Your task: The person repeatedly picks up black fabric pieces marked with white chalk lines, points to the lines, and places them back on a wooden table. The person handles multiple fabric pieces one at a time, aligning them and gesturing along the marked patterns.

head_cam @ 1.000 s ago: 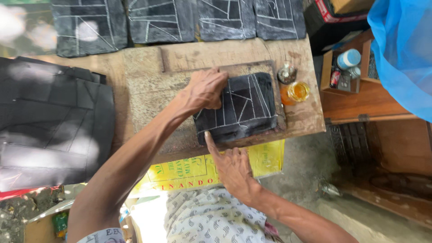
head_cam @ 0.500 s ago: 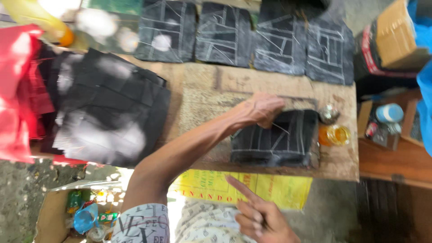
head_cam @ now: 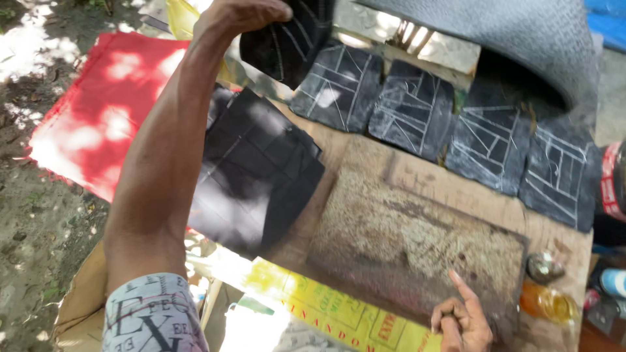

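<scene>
- Your left hand (head_cam: 244, 16) grips the chalk-marked black piece (head_cam: 290, 39); lay it flat at the row's (head_cam: 411, 107) far-left end.
- Your right hand (head_cam: 460, 319), forefinger out, holds nothing; rest it on the board (head_cam: 404, 241).

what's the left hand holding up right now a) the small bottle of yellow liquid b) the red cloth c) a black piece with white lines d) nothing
c: the left hand is raised at the top of the view, gripping a black piece marked with white lines, above the row of similar pieces.
</scene>
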